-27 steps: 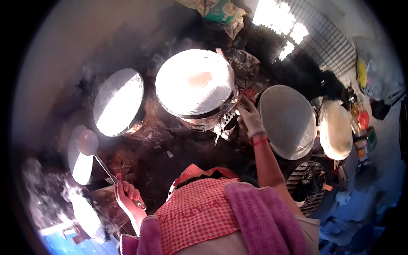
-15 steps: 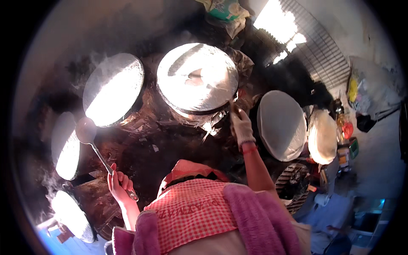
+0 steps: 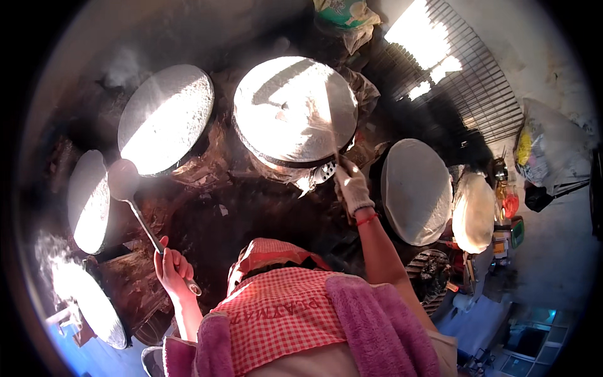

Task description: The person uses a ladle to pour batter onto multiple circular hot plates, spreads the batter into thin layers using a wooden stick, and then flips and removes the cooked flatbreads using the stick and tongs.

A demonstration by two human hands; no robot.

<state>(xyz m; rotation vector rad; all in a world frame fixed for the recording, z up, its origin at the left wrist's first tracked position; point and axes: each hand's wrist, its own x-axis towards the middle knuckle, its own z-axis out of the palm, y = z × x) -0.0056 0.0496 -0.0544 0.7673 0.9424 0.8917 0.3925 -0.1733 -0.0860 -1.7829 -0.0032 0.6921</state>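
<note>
My left hand is closed round the long metal handle of a ladle, whose round bowl hangs between two pans on the left. My right hand, in a pale work glove, is closed on a thin, long, spatula-like tool. Its far part lies over the right side of the middle round pan, which is covered by a whitish layer of batter with a small patch near its centre. Glare and shadow blur the tool's tip.
More round pans with pale sheets stand at the upper left, far left and steaming lower left. Right of my glove are a large pale round and a thicker, cream-coloured one. A wire grid stands at the back right.
The right hand's tool now reaches up over the middle pan, where before it was near the rim. The ladle stays in my left hand. The whole view has shifted slightly.
</note>
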